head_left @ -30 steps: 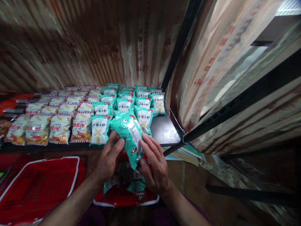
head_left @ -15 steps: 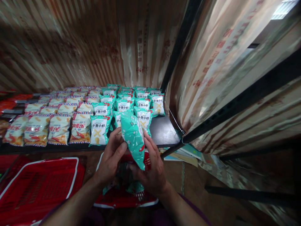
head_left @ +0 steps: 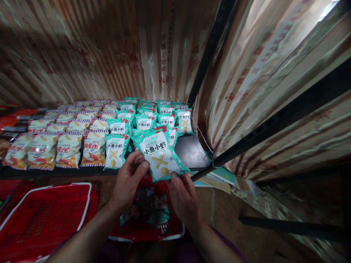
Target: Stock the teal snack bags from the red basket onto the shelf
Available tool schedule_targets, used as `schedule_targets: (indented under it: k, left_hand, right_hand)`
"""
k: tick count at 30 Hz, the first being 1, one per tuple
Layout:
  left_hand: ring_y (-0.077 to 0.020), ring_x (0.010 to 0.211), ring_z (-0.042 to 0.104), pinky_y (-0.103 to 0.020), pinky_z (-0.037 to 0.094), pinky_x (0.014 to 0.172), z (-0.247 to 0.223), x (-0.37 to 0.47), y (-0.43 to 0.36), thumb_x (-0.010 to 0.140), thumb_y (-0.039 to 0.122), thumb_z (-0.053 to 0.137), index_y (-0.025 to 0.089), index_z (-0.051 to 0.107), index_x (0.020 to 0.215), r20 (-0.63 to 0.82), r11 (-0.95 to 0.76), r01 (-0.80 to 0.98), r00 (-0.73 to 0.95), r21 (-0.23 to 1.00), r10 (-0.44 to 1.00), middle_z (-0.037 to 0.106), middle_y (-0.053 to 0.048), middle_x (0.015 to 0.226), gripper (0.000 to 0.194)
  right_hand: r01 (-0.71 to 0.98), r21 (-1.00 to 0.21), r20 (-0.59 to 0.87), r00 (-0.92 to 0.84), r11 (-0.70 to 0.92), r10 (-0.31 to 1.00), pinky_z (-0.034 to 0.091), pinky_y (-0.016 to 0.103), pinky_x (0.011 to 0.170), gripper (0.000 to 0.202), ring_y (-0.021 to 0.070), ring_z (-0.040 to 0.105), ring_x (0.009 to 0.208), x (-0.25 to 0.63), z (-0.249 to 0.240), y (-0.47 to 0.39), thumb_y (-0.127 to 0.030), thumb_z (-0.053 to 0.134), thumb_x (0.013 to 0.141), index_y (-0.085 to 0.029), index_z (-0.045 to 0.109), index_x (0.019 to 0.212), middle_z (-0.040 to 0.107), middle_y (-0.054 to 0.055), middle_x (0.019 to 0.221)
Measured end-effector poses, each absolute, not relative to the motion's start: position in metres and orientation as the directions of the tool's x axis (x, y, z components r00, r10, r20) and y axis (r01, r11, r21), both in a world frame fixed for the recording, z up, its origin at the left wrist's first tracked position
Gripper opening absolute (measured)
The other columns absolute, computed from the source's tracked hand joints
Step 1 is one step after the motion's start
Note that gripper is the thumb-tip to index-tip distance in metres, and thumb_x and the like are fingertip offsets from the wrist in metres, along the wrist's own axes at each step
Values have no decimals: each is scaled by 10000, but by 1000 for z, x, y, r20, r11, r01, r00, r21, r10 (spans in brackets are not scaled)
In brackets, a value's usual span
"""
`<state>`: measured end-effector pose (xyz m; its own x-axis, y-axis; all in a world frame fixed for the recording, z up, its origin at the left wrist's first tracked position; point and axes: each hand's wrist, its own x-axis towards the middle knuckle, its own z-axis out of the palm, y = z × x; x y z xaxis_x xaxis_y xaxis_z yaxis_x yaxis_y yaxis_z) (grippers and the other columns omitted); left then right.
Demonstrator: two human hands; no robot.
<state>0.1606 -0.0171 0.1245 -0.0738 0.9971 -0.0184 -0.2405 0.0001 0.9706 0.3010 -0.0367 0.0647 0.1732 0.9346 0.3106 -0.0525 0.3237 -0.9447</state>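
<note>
Between my hands is a teal and white snack bag, its printed front facing me and tilted. My left hand pinches its left edge, thumb in front. My right hand grips the lower right corner with thumb and fingers. Behind it, rows of matching teal snack bags stand on a dark shelf; the held bag partly covers some of them. Below my hands, a red basket with a white rim holds several bags, partly hidden by my hands.
White and orange snack bags fill the shelf further left. Another red basket sits at lower left. A black metal post slants along the right, beside striped curtains. Papers lie on the floor by the shelf's right end.
The bag has been turned from its side and patterned back to its printed front. My right hand has shifted down to the bag's lower right corner.
</note>
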Motion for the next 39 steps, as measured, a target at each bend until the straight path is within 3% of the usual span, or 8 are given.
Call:
schedule_targets:
  k: [6,11,16,25,31,39]
  left_hand:
    - [-212,987,638,-293,518,828,119,163,-18,768,413,690,228,601,1116,-44,41,-313,-2,949,999,691,-33,1087,404]
    - [-229,1039,633,-331,519,868,119,165,-19,795,377,670,238,554,1167,-59,60,-408,14,911,998,683,-41,1128,414]
    - [-226,1020,642,-333,526,854,121,166,-17,791,357,673,219,554,1120,-74,64,-415,-8,907,997,690,-40,1101,376]
    - [-237,976,657,-337,544,782,117,168,-14,761,434,684,224,516,1191,-157,131,-363,-44,922,987,695,-49,1081,507]
    - [-231,961,661,-365,531,826,115,176,-10,731,443,709,210,477,1261,-224,169,-382,-105,909,969,700,-51,1054,624]
    - [-252,967,661,-399,523,845,121,197,-3,721,453,711,194,525,1209,-238,188,-396,-81,899,968,714,-51,972,583]
  right_hand:
    - [-422,-902,89,35,95,995,574,338,738,242,216,686,876,293,74,-35,-374,535,893,-210,640,1037,715,70,987]
    - [-494,-867,69,-8,56,998,560,355,789,249,220,678,899,294,78,-35,-363,611,842,-206,649,1031,717,65,993]
    - [-426,-904,2,88,39,996,564,318,705,380,199,681,806,301,77,-30,-420,633,811,-197,605,1118,719,55,951]
    - [-264,-963,-99,173,-51,980,526,249,532,339,147,618,575,309,86,-28,-431,699,740,-202,672,989,686,-17,670]
    - [-299,-954,-76,185,-17,980,534,247,595,296,152,634,662,312,88,-28,-419,698,748,-209,685,956,708,-7,784]
    - [-339,-940,-125,216,-45,968,474,216,490,367,121,566,538,322,93,-30,-438,700,747,-175,648,997,637,-26,640]
